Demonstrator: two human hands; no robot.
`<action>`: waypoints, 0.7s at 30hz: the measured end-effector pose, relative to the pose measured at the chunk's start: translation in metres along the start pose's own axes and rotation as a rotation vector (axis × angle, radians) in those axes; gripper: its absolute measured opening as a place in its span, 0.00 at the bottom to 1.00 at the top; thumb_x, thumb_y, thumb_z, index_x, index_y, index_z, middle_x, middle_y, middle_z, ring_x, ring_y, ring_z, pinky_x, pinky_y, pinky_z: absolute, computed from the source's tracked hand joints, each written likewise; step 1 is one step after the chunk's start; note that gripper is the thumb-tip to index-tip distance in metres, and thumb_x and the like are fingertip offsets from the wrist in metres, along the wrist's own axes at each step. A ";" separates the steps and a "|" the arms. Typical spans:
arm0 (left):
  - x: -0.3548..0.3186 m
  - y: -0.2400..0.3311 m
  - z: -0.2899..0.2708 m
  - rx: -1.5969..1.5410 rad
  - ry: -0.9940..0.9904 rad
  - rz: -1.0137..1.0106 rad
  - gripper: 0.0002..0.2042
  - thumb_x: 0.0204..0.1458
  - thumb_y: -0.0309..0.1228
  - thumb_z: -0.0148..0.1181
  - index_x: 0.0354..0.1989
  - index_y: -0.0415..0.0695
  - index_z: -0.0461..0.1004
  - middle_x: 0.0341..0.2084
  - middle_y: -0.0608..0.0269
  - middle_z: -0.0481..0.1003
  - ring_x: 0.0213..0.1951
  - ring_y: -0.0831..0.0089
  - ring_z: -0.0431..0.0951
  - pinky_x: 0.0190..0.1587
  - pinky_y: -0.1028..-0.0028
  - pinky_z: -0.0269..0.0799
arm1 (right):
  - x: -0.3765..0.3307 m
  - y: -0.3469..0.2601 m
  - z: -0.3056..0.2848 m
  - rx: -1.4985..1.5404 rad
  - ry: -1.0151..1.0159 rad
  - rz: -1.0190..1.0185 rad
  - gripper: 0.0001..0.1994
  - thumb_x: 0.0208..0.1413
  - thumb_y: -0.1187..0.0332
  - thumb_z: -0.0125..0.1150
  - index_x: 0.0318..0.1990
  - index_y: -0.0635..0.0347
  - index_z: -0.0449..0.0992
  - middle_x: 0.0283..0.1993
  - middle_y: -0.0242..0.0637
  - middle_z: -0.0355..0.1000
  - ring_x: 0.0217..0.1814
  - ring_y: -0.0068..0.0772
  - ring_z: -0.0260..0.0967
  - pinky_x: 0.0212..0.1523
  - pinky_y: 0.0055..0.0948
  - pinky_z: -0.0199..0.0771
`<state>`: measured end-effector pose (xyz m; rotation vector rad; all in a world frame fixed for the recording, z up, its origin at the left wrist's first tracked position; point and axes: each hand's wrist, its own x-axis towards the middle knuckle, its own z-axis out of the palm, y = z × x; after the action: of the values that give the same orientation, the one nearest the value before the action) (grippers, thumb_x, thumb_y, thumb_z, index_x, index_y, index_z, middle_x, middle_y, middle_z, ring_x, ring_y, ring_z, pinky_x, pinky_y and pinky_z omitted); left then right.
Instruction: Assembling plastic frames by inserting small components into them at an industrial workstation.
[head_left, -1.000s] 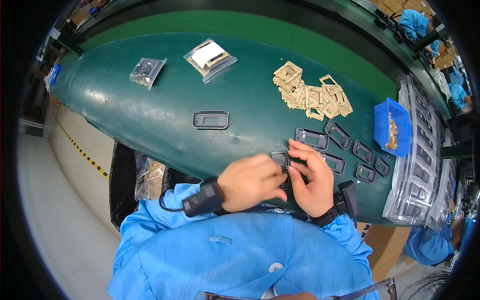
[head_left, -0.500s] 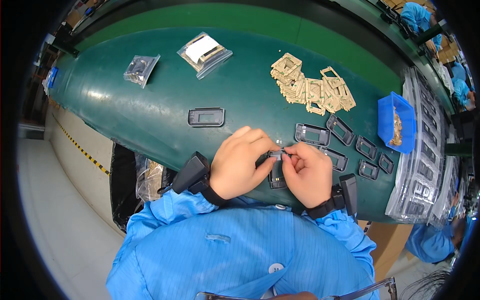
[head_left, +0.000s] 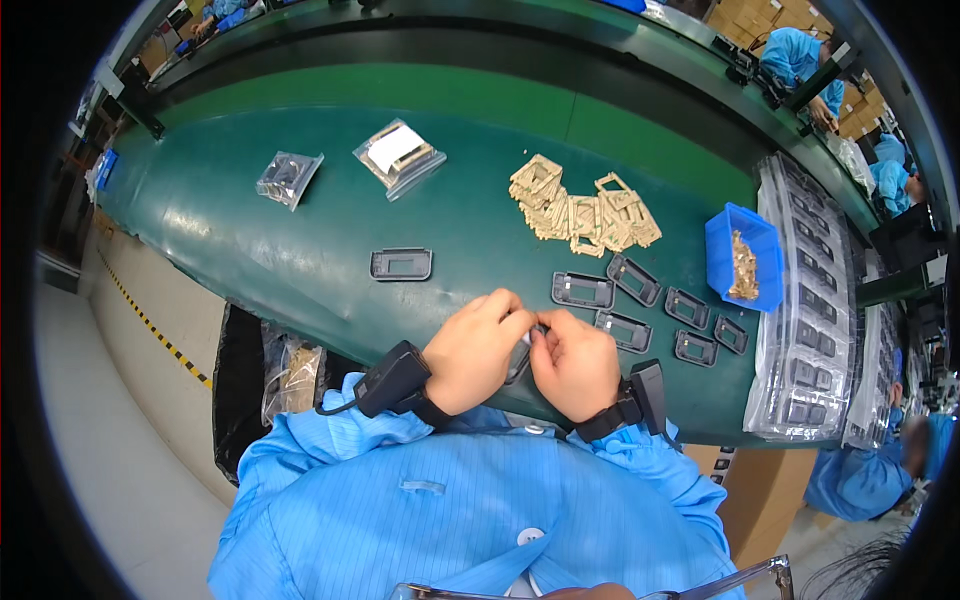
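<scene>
My left hand [head_left: 474,352] and my right hand [head_left: 578,366] meet low over the near edge of the table, fingertips touching. Between them a dark plastic housing [head_left: 517,371] shows in part, tilted and mostly covered. My left fingers are bent around its upper end. My right thumb and forefinger pinch close beside them; what lies in that pinch is hidden. A small pale bit [head_left: 527,338] shows at the fingertips, too small to name. Several similar dark housings, one of them a long frame [head_left: 583,291], lie just beyond my right hand.
Another housing [head_left: 401,265] lies alone ahead of my left hand. Farther off is a pile of tan paper frames [head_left: 585,215]. A blue bin [head_left: 718,262] and wrapped trays [head_left: 800,330] stand at the right. Two plastic bags [head_left: 290,178] lie at the back left.
My head view has shifted, so the table scene sits differently. My hands have drawn closer together, and the housing between them is turned and more covered. The pale bit now shows at the fingertips.
</scene>
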<state>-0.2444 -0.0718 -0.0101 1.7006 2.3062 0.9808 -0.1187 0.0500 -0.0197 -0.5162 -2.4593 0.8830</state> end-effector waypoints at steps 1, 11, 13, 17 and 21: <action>0.003 -0.001 -0.005 -0.033 -0.031 0.061 0.14 0.51 0.20 0.57 0.46 0.43 0.77 0.40 0.55 0.75 0.42 0.52 0.77 0.44 0.60 0.73 | -0.001 -0.002 -0.008 0.023 -0.037 0.035 0.09 0.53 0.71 0.66 0.42 0.61 0.79 0.25 0.42 0.74 0.22 0.42 0.73 0.24 0.38 0.72; 0.121 -0.068 -0.033 0.167 0.087 0.282 0.08 0.52 0.27 0.65 0.40 0.42 0.78 0.37 0.54 0.81 0.45 0.51 0.78 0.48 0.58 0.74 | -0.001 0.049 -0.050 0.371 0.197 0.161 0.04 0.55 0.75 0.69 0.37 0.66 0.81 0.24 0.28 0.72 0.22 0.13 0.64 0.23 0.17 0.63; 0.141 -0.083 -0.027 0.240 0.091 0.295 0.10 0.51 0.23 0.63 0.43 0.42 0.80 0.40 0.56 0.82 0.47 0.53 0.79 0.50 0.60 0.76 | -0.001 0.053 -0.052 0.485 0.197 0.226 0.02 0.59 0.77 0.66 0.35 0.66 0.81 0.26 0.26 0.74 0.25 0.10 0.65 0.25 0.15 0.65; 0.146 -0.089 -0.027 0.397 -0.048 0.230 0.11 0.50 0.22 0.61 0.42 0.42 0.82 0.40 0.56 0.83 0.47 0.55 0.80 0.51 0.61 0.77 | -0.005 0.043 -0.055 0.412 0.196 0.135 0.02 0.58 0.77 0.67 0.35 0.67 0.81 0.26 0.29 0.75 0.25 0.11 0.67 0.25 0.15 0.65; 0.140 -0.078 -0.032 0.326 0.097 0.266 0.09 0.50 0.26 0.64 0.40 0.43 0.83 0.38 0.55 0.84 0.42 0.56 0.83 0.47 0.62 0.80 | -0.006 0.041 -0.059 0.392 0.189 0.083 0.02 0.57 0.77 0.67 0.35 0.67 0.81 0.26 0.30 0.75 0.24 0.12 0.68 0.25 0.15 0.66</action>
<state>-0.3736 0.0267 0.0101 2.1771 2.4555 0.7716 -0.0741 0.1055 -0.0086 -0.5339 -2.0381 1.2524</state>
